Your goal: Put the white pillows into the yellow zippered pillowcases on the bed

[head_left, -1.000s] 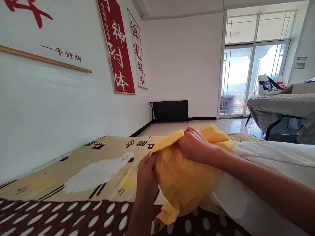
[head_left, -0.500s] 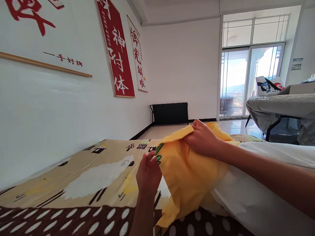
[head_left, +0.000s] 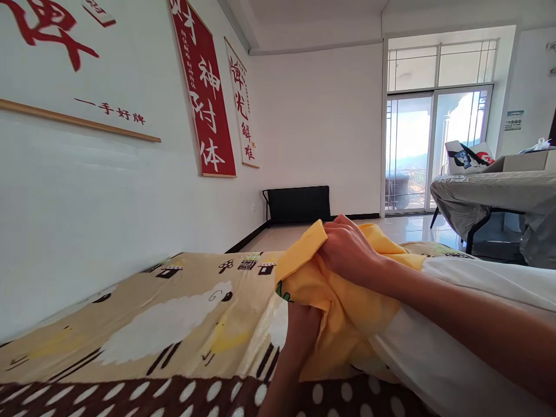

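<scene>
My right hand point(head_left: 350, 246) is closed on the hemmed edge of a yellow cloth cover point(head_left: 347, 313), its fingers wrapped round the fabric. The hem sticks up to the left of that hand, and a bit of green print shows near its lower corner. Lower down, my left hand point(head_left: 306, 324) reaches in under the hanging fold of the cover, its fingers hidden by the cloth. Beside the cover, to the right, lies a large white padded piece point(head_left: 417, 341), partly beneath my right forearm. The cover overlaps its left end.
A beige blanket point(head_left: 195, 272) with sheep prints and a brown dotted border spreads beneath. A white wall with hanging scrolls point(head_left: 208, 98) rises at left. Beyond are a black folded panel point(head_left: 297, 204), glass doors point(head_left: 434, 150) and a plastic-covered table point(head_left: 490, 185).
My left hand has moved right, from the cover's left edge to under its fold. My right hand has shifted slightly left, still gripping the hem, which now stands up more steeply.
</scene>
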Tool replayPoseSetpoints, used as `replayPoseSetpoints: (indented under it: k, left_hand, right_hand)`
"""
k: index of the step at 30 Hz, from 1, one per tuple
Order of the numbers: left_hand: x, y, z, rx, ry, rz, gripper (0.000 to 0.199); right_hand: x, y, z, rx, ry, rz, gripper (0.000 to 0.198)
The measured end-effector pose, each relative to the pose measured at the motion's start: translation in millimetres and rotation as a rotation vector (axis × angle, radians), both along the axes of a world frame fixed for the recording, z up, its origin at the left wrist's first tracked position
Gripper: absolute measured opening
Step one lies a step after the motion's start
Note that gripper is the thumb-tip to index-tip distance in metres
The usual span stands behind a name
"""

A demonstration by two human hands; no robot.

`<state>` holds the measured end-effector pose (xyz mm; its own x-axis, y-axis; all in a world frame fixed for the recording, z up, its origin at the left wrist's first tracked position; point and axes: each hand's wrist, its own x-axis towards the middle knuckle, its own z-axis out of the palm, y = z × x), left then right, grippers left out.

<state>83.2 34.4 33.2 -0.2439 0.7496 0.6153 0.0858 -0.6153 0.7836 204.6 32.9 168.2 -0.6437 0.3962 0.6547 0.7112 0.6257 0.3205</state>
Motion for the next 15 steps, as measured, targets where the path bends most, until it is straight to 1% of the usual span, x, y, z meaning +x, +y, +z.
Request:
replayPoseSetpoints:
  k: [2, 4, 6, 8, 10, 12, 15]
  left_hand:
    - [0.3, 4.6, -5.1, 0.008, 0.045, -0.028, 0.033]
    - [1.9, 6.8, -7.9, -0.029, 0.044, -0.103, 0.033]
    - [3.2, 8.1, -9.1, -0.099, -0.021, -0.173, 0.028]
    - [2.1, 10.4, -10.4, -0.166, -0.113, -0.208, 0.018]
    - [-1.7, 14.5, -12.7, -0.196, -0.214, -0.200, 0.014]
    - [-6.6, 20.0, -15.8, -0.179, -0.311, -0.156, 0.021]
    - [-12.6, 28.8, -20.6, -0.137, -0.581, -0.045, 0.034]
  right_hand:
    - [3.8, 1.7, 4.7, -0.079, 0.004, -0.049, 0.026]
    - [6.9, 5.2, 7.9, -0.146, -0.021, -0.098, 0.024]
    - [9.1, 10.7, 8.5, -0.164, -0.052, -0.134, 0.024]
    - [10.7, 16.8, 7.7, -0.156, -0.050, -0.159, 0.026]
    - [12.3, 20.9, 7.1, -0.159, 0.004, -0.185, 0.031]
    - [14.3, 20.9, 7.3, -0.173, 0.063, -0.192, 0.034]
    - [18.8, 14.2, 5.9, -0.214, 0.061, -0.147, 0.032]
